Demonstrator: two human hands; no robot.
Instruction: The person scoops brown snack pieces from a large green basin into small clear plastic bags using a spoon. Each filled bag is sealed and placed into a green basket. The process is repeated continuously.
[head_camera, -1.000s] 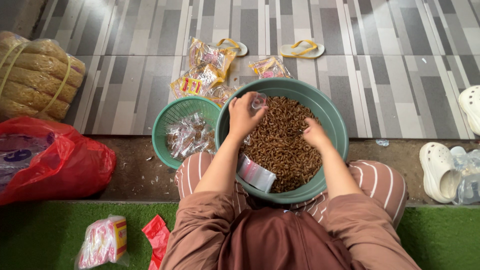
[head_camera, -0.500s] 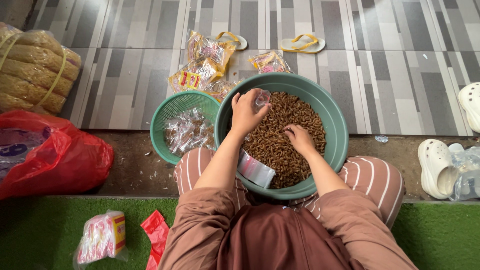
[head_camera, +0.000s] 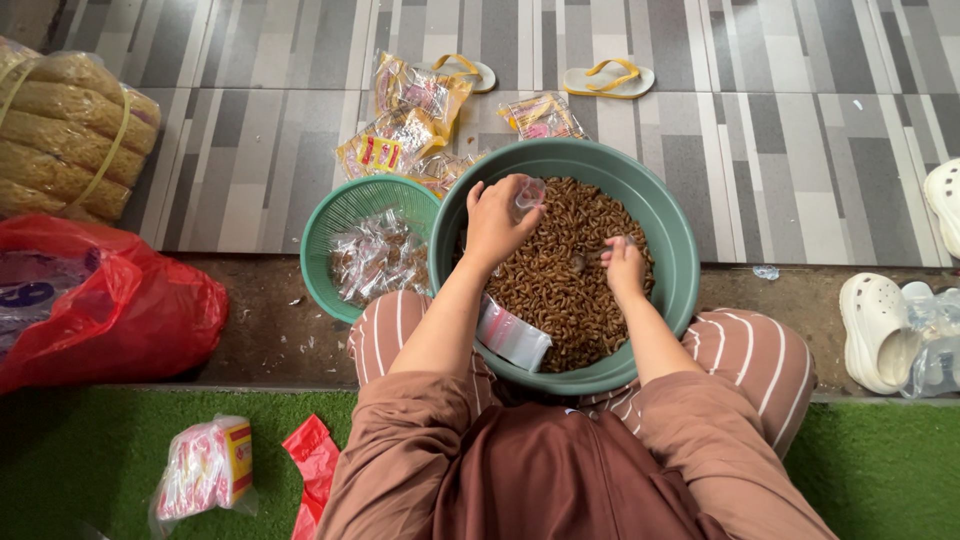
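Note:
A large green basin (head_camera: 668, 215) rests on my lap, full of brown curled snack pieces (head_camera: 560, 290). My left hand (head_camera: 497, 222) is over the basin's left side and holds a small clear plastic bag (head_camera: 529, 194) at its top. My right hand (head_camera: 623, 267) is down in the snack pieces, fingers curled around some of them. A stack of small clear bags (head_camera: 512, 335) lies inside the basin near my left forearm.
A smaller green basket (head_camera: 340, 215) with filled clear packets stands left of the basin. Yellow-printed packs (head_camera: 405, 120) and sandals (head_camera: 606, 77) lie on the tiled floor beyond. A red bag (head_camera: 110, 310) and tied sack (head_camera: 60, 135) are left; white clogs (head_camera: 878, 330) right.
My right hand has moved from the middle of the basin toward its right side within the snack pieces. My left hand stays raised with the small bag.

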